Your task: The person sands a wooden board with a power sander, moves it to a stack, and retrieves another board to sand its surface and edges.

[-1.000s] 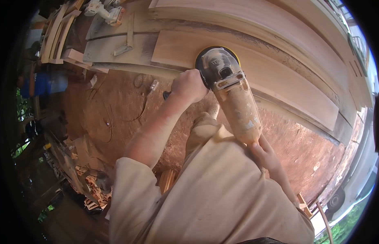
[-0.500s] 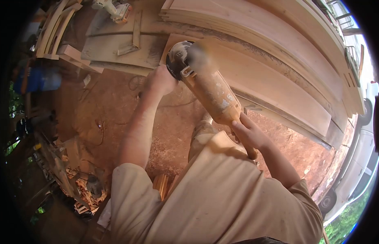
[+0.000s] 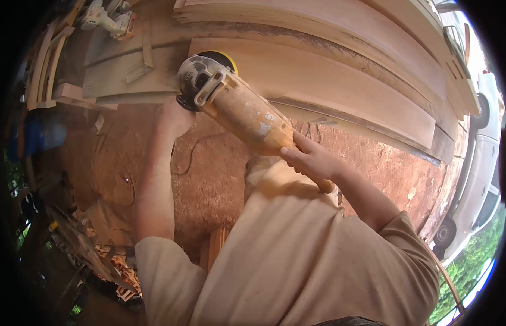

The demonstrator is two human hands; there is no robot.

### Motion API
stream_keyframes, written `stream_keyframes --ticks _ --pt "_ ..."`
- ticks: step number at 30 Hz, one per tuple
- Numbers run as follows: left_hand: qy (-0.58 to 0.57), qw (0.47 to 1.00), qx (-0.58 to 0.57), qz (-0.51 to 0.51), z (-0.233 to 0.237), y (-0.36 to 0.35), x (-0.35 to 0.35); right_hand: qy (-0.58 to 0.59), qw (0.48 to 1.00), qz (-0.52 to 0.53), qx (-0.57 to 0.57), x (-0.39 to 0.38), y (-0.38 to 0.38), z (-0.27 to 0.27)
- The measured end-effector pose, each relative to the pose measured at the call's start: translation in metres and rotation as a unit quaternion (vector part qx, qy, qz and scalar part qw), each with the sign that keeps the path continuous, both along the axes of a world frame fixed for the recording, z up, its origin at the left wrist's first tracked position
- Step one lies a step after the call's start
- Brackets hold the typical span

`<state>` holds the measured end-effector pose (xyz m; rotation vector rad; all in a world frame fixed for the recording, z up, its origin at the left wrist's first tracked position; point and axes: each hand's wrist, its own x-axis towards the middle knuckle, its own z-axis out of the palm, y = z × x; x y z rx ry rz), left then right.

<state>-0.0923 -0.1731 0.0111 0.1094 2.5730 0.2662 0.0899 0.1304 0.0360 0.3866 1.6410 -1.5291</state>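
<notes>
A dusty angle grinder fitted as a sander point(image 3: 245, 114) lies diagonally across the view, its dark head up and to the left. The yellow-edged disc point(image 3: 227, 61) shows behind the head, over the left end of a wide wooden board point(image 3: 329, 89). My right hand point(image 3: 310, 157) is wrapped round the rear handle, close to my shirt. At the head's left side my left hand point(image 3: 176, 117) is closed on the grinder, its fingers partly hidden by the dark housing.
More planks point(image 3: 296, 22) are stacked behind the board. A cordless drill point(image 3: 109, 20) lies at the top left, near curved wooden frames point(image 3: 46, 68). Reddish dirt ground point(image 3: 209, 185) spreads below the boards. A white vehicle point(image 3: 484, 146) stands at the right.
Both hands have moved left with the grinder. Its head has swung left and turned, so the disc's yellow edge now shows. More of the board's left end is visible.
</notes>
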Motion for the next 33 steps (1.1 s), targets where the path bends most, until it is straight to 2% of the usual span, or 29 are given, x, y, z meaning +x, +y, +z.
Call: stream_keyframes --ticks 4,8,14,16,21,26,28,29,31,32,33 --pt "-0.017 1.0 -0.018 -0.011 -0.001 0.037 0.024 -0.035 0.998 -0.041 -0.011 0.041 0.032 0.001" --pt "-0.064 0.998 0.024 -0.017 0.012 0.083 0.048 -0.046 0.995 -0.076 -0.044 0.088 0.071 -0.004" --pt "-0.073 0.996 0.044 -0.022 0.006 0.12 0.076 0.007 0.986 -0.15 -0.079 0.138 0.095 -0.014" --pt "-0.07 0.994 0.055 -0.067 0.022 0.137 0.08 0.001 0.981 -0.175 -0.088 0.153 0.101 -0.014" --pt "-0.08 0.991 0.039 -0.098 0.014 0.18 0.092 0.014 0.975 -0.209 -0.077 0.184 0.119 -0.008" --pt "-0.099 0.984 0.048 -0.141 0.034 0.256 0.115 -0.003 0.964 -0.263 -0.042 0.232 0.158 -0.002" --pt "-0.12 0.979 0.068 -0.152 0.035 0.292 0.124 0.029 0.954 -0.291 -0.072 0.253 0.172 -0.003" --pt "-0.127 0.972 0.074 -0.181 0.032 0.313 0.129 -0.02 0.958 -0.278 -0.068 0.266 0.184 -0.003" --pt "-0.112 0.971 0.022 -0.21 0.029 0.349 0.136 -0.008 0.943 -0.328 -0.054 0.286 0.192 0.0" --pt "-0.108 0.967 0.025 -0.23 0.034 0.329 0.126 0.011 0.936 -0.348 -0.044 0.278 0.158 0.008" --pt "-0.103 0.96 0.017 -0.259 0.028 0.355 0.136 0.014 0.93 -0.365 -0.046 0.292 0.174 0.009"
